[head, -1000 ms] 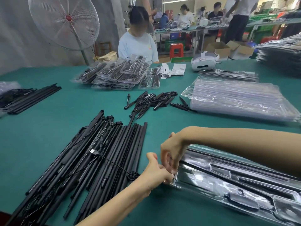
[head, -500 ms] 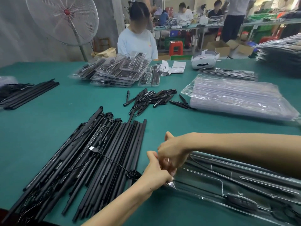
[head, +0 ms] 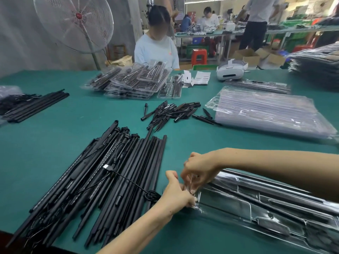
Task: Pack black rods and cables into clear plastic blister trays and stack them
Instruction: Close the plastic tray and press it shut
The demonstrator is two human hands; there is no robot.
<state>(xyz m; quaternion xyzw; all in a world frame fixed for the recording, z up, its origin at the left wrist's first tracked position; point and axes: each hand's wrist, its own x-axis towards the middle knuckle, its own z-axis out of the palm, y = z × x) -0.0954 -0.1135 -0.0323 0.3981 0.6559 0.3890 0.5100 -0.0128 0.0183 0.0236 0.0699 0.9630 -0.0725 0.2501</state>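
Since 1 s ago tray lowered flatter; left hand [head: 177, 196] and right hand [head: 199, 169] both pinch blister tray [head: 256, 204] near-left end

Your bench [head: 55, 143] is covered in plain teal-green. The long rods [head: 128, 171] piled on it are matte black, and so are the short pins [head: 170, 112] beyond them. The blister tray [head: 256, 202] you hold is clear, with black parts showing through. The empty trays [head: 266, 112] stacked beyond look milky-clear. The headset [head: 231, 70] is white.
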